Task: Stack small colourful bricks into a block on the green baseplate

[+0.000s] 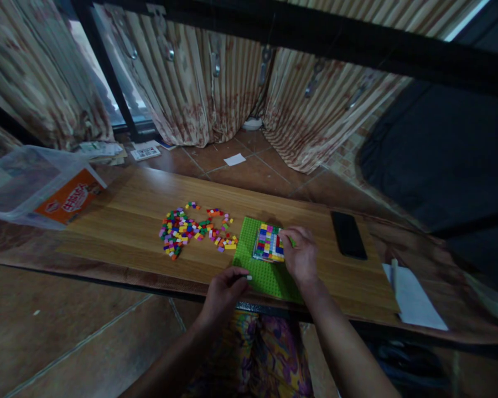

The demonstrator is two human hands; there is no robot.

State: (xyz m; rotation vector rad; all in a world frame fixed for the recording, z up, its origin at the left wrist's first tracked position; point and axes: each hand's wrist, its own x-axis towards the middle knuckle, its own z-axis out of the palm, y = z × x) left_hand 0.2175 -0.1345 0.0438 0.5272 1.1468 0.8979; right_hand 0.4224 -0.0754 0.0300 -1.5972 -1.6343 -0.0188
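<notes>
A green baseplate (269, 280) lies near the table's front edge, bearing a square block built of many-coloured toy bricks (268, 243). My right hand (301, 251) is over the block's right side, its fingers closed together at the bricks; whatever is between the fingertips is hidden. Beside the baseplate's lower left edge, my left hand (226, 290) pinches a small white toy brick (249, 277) between thumb and forefinger. Left of the baseplate, a spread pile of loose coloured bricks (178, 229) lies on the wooden table.
The wooden table (124, 221) carries a black phone (348, 235) on the right. Farther right lies white paper (415, 296) with a pen-like stick on it. At the left end stands a clear plastic bin (33, 177) with an orange label. Curtains hang behind.
</notes>
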